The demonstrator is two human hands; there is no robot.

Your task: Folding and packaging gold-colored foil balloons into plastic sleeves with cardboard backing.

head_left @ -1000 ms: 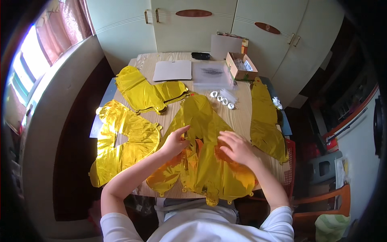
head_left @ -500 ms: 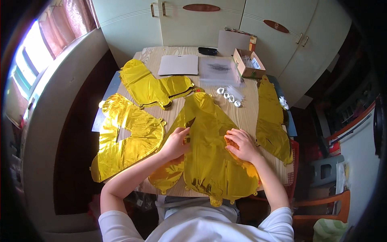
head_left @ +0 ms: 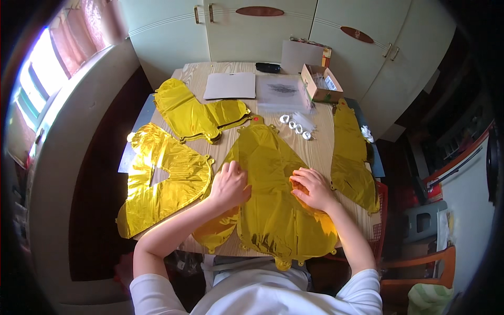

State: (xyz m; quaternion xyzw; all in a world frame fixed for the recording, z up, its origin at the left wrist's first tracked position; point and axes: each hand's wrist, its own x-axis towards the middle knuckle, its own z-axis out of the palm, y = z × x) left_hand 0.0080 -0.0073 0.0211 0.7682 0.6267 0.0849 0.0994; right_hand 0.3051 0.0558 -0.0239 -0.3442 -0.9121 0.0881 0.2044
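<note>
A flat gold foil balloon (head_left: pixel 268 199) lies in front of me, its narrow end pointing away and its wide end at the table's near edge. My left hand (head_left: pixel 230 185) is closed at its left side, knuckles up, with the fingertips mostly hidden. On the right, my right hand (head_left: pixel 313 190) grips the balloon's edge, fingers curled over foil that shows orange there. Part of the balloon's left side spreads out beneath my left forearm. A second gold foil balloon (head_left: pixel 194 181), with a hole in its middle, lies left of my left arm.
An L-shaped gold balloon (head_left: pixel 189 115) lies at the far left, another gold balloon (head_left: pixel 350 157) at the right edge. Beyond are white ribbon rolls (head_left: pixel 295 126), clear plastic bags (head_left: pixel 283 94), a grey-white sheet (head_left: pixel 230 85), a black case (head_left: pixel 268 67) and an open box (head_left: pixel 321 84).
My left hand has turned knuckles up and closed further, and the foil crease by its fingers has flattened. The balloon's far tip lies straighter. My right hand keeps its grip.
</note>
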